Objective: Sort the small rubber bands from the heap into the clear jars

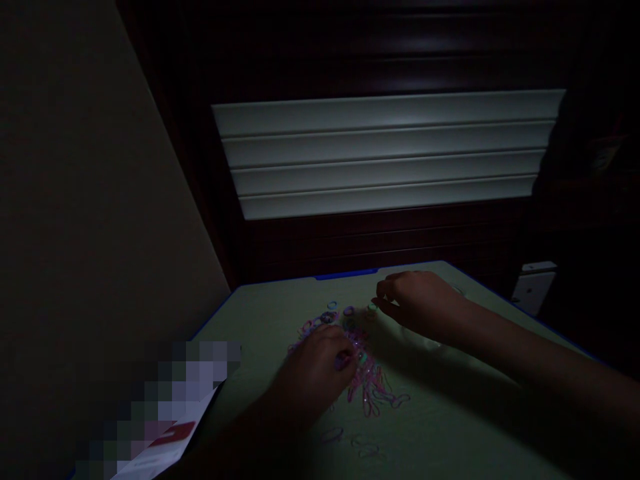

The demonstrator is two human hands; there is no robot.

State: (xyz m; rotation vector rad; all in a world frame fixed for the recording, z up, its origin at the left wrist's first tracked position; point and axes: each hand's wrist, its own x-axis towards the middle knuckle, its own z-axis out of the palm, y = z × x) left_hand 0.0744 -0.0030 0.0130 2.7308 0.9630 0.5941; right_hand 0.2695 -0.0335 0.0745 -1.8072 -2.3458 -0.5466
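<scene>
In dim light, a loose pile of small coloured elastic hair ties (367, 383), mostly pink and purple, lies on the pale green tabletop. Over its left side is my left hand (320, 367), its fingers curled in around a purple hair tie (341, 361). Beyond the pile to the right, my right hand (413, 300) is closed, thumb and finger drawn together right beside a small green hair tie (372, 307). Whether those fingertips grip anything is too dark to tell. A blue hair tie (333, 305) and a purple one lie near the far side of the pile.
The table (270, 307) has a blue rim. Several loose bands (367, 448) lie near its front. Something clear and shiny (425, 342) is partly under my right forearm. A printed sheet (165, 440) lies at the left edge, a white box (535, 290) beyond the right edge, and a slatted panel (390, 157) behind.
</scene>
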